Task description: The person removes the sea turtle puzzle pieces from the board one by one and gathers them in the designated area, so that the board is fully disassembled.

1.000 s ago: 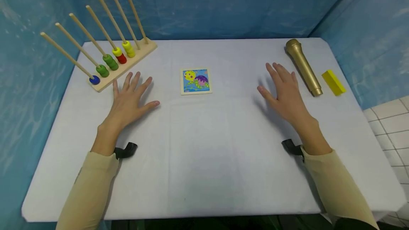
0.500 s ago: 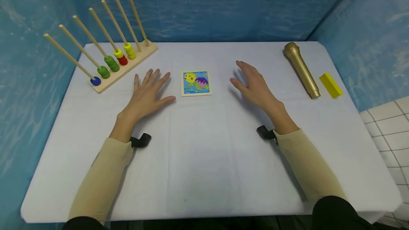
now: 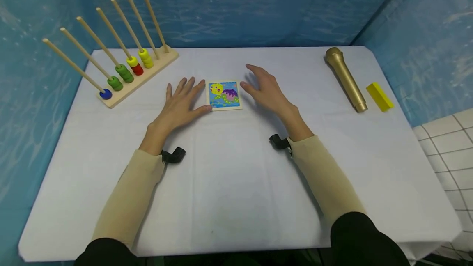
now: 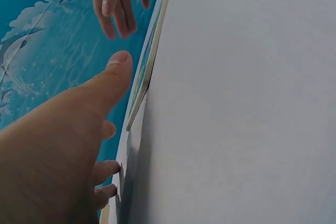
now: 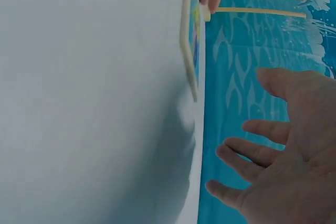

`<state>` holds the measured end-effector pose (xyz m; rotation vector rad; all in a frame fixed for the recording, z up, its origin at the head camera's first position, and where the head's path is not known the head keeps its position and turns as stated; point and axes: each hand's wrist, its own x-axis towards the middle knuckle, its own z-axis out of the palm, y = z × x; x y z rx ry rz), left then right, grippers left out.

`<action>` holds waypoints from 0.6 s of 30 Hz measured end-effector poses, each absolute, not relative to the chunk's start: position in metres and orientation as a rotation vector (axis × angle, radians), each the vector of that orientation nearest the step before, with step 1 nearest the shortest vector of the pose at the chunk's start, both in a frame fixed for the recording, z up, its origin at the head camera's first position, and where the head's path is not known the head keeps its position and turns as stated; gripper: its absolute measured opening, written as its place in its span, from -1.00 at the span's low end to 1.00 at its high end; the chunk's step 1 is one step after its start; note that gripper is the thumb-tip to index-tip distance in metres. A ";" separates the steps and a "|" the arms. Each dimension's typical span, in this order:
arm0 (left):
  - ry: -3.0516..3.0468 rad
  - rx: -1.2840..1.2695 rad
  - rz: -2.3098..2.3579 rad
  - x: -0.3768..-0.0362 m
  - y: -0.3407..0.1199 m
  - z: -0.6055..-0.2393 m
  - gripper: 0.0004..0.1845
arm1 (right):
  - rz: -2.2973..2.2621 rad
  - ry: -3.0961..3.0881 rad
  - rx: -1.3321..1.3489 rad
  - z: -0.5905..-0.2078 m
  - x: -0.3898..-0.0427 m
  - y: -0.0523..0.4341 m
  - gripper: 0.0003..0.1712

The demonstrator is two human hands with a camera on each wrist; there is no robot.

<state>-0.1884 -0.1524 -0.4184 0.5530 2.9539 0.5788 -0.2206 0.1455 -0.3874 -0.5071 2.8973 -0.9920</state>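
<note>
A person's left hand (image 3: 180,104) lies flat with fingers spread, thumb touching the left edge of a small picture tile (image 3: 223,95) at table (image 3: 236,184) centre. The right hand (image 3: 267,90), fingers relaxed and apart, hovers just beside the tile at 3 o'clock, holding nothing.

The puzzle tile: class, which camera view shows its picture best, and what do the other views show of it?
The head view: the puzzle tile lies face up, its whole picture visible between both hands. The left wrist view and right wrist view show only its thin edge.
</note>
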 end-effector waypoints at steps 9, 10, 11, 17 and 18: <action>2.959 0.583 0.611 -0.192 -0.154 -0.423 -0.05 | -1.066 2.829 -0.561 -0.383 -0.232 0.100 -0.29; 2.962 0.590 0.610 -0.192 -0.153 -0.424 -0.05 | -1.073 2.828 -0.568 -0.383 -0.233 0.096 -0.31; 2.966 0.597 0.604 -0.192 -0.153 -0.425 -0.05 | -1.075 2.829 -0.572 -0.384 -0.233 0.093 -0.33; 3.003 0.627 0.554 -0.192 -0.152 -0.428 -0.05 | -1.140 2.867 -0.521 -0.393 -0.238 0.074 -0.50; 3.009 0.628 0.554 -0.192 -0.151 -0.429 -0.05 | -1.151 2.878 -0.512 -0.394 -0.239 0.071 -0.54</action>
